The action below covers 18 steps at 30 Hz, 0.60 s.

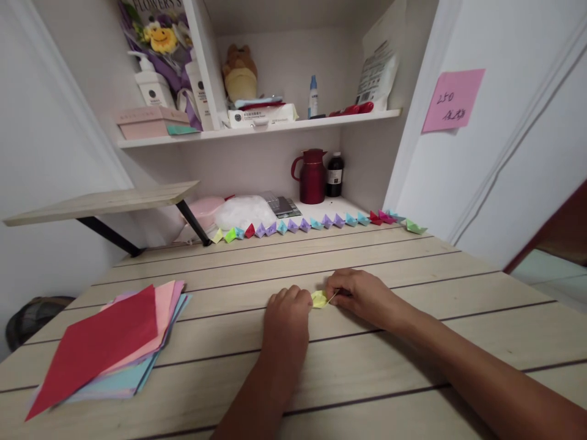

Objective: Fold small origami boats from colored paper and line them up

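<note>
A small piece of folded yellow paper [320,299] lies low over the middle of the table, between my two hands. My left hand [288,308] is closed at its left end, fingers curled and partly hidden. From the other side my right hand [360,296] pinches the paper's right edge, where a thin pale edge sticks up toward the fingers. A row of small folded paper boats [292,226] in several colours runs along the back of the table. To the left lies a fanned stack of coloured paper squares [105,348], a red one on top.
A small raised wooden stand [105,201] with black legs occupies the back left of the table [367,379]. Behind the boats are a white plastic bag [245,212], a dark red jug [312,177] and a dark bottle [335,175]. A loaded shelf [284,126] hangs above.
</note>
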Available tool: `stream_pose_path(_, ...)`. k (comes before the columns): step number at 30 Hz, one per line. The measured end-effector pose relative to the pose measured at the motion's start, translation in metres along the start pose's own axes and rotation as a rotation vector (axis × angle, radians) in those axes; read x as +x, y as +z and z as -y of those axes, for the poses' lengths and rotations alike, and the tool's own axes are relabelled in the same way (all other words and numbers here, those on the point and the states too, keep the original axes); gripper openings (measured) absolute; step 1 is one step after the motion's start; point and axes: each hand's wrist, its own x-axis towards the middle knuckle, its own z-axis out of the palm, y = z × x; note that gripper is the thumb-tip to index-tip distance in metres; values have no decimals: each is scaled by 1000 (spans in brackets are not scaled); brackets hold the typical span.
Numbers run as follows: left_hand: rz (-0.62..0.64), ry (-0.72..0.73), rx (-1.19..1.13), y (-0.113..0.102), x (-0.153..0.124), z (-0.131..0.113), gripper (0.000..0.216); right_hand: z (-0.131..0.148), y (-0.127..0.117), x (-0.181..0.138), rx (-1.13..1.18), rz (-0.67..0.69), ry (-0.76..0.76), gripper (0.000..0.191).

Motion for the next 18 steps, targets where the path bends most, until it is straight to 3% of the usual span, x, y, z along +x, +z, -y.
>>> stream_pose_path(4, 7, 46, 137, 1, 1, -2, 22, 0, 1, 0, -20, 24, -14, 16)
stream_pose_path(9, -8, 43, 143, 4, 0, -2, 20, 4, -2, -2, 86, 31, -24, 14)
stream_pose_path(14, -13, 27, 141, 5, 0, -2, 19, 8, -3, -2, 183, -53, -42, 10)
stream_pose_path(18, -20, 31, 130, 7, 0, -2, 19, 9, 1, -1, 186, -76, -24, 20)
